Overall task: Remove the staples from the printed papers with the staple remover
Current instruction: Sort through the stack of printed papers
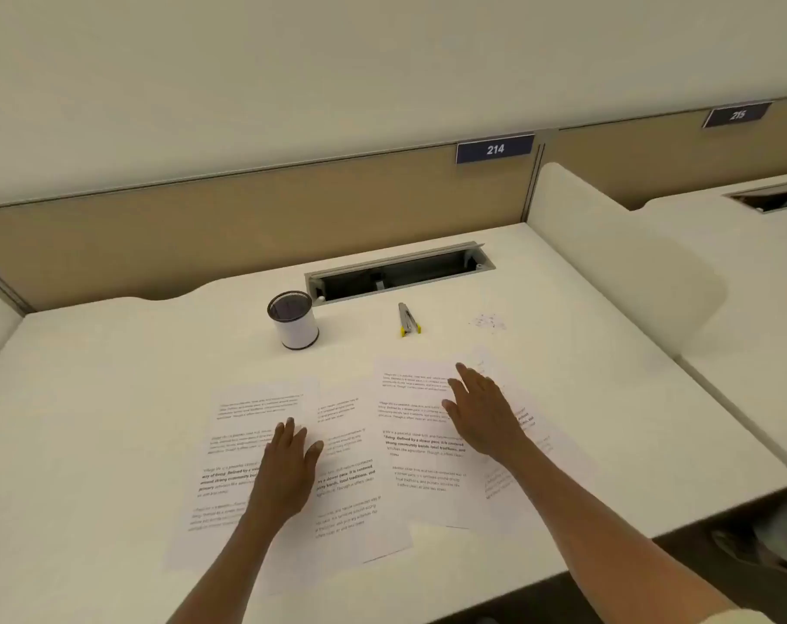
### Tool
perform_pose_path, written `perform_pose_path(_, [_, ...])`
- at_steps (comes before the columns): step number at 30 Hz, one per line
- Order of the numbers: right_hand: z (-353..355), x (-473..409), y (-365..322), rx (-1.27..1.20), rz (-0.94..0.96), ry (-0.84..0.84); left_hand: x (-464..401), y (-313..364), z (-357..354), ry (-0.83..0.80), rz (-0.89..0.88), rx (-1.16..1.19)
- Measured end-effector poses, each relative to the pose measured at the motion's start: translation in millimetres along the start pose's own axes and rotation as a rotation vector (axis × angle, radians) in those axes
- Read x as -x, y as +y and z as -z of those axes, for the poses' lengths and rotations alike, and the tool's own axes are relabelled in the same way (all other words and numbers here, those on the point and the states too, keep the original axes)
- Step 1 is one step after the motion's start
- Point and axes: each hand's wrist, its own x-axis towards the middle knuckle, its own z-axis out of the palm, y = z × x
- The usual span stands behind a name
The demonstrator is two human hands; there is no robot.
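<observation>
Two hands: both flat, fingers straight
Left hand (290, 463): pressing left papers (229, 448)
Right hand (481, 409): resting on right sheets (409, 448)
Remover (408, 319): untouched, behind the sheets
Signs: "214" (495, 149), "215" (737, 114)

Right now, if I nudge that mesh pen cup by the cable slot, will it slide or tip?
The pen cup looks empty through its mesh rim, so it is probably light. It stands upright and taller than wide, so a high push may tip it. Tipped, its round body would likely roll on the smooth desk.
</observation>
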Motion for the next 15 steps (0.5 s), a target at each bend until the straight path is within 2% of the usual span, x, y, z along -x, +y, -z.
perform_pose_path(6, [-24,33,11,0.048,-0.038,-0.107,14,-10,-18,-0.024,0.018,0.004])
perform_pose_path(9, [-29,39,13,-0.029,-0.059,-0.138,16,-10,-23,0.0,0.0,-0.007])
perform_pose_path(13, [-26,39,18,-0.116,-0.205,-0.067,23,-12,-26,0.169,0.034,0.134])
perform_pose_path(15, [-25,39,29,-0.097,-0.353,0.001,26,-22,-22,0.241,0.105,0.08])
